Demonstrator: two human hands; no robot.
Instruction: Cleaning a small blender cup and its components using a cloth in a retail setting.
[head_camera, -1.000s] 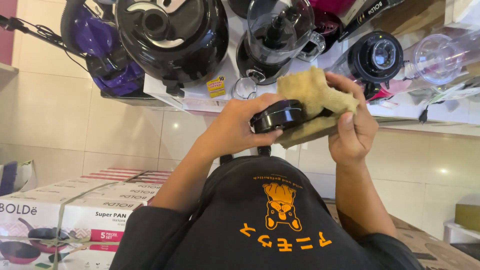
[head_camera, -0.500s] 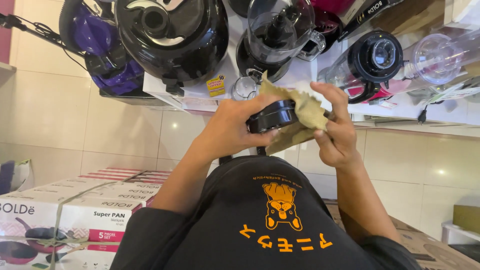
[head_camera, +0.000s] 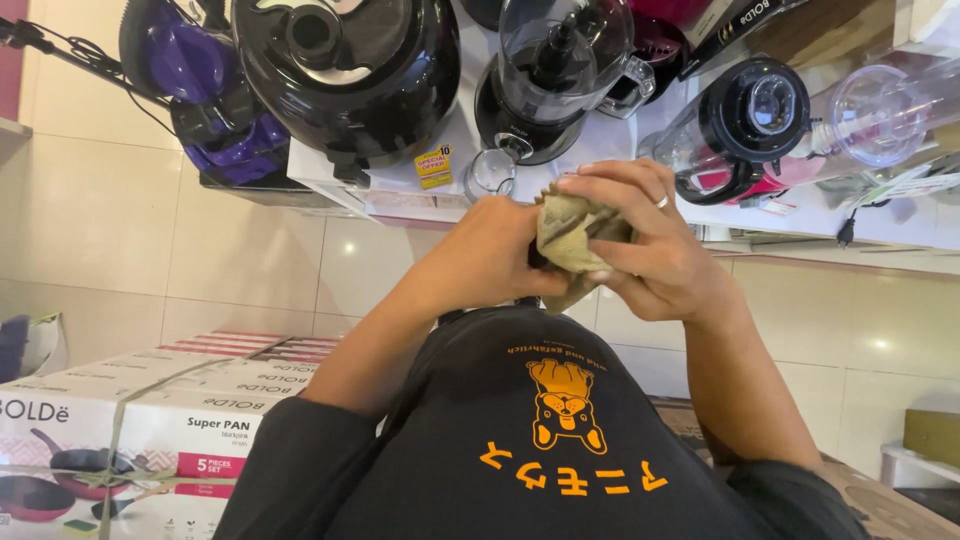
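My left hand (head_camera: 487, 258) grips a small round black part (head_camera: 535, 260), of which only a sliver shows at its fingertips. My right hand (head_camera: 655, 250), with a ring on one finger, presses a crumpled tan cloth (head_camera: 572, 230) around that part. Both hands are held up together in front of my chest, over my black shirt (head_camera: 560, 440) with its orange print. The cloth hides most of the black part.
A white shelf (head_camera: 400, 190) just beyond my hands carries a large black appliance (head_camera: 350, 70), a purple one (head_camera: 200, 90), a clear blender jar (head_camera: 560, 60) and a black-and-red blender (head_camera: 750, 125). Taped cookware boxes (head_camera: 130, 430) stand at the lower left, against the tiled wall.
My right hand has folded the cloth down and around the black part, which showed plainly before and is now almost covered. Both hands have sunk slightly closer to my chest.
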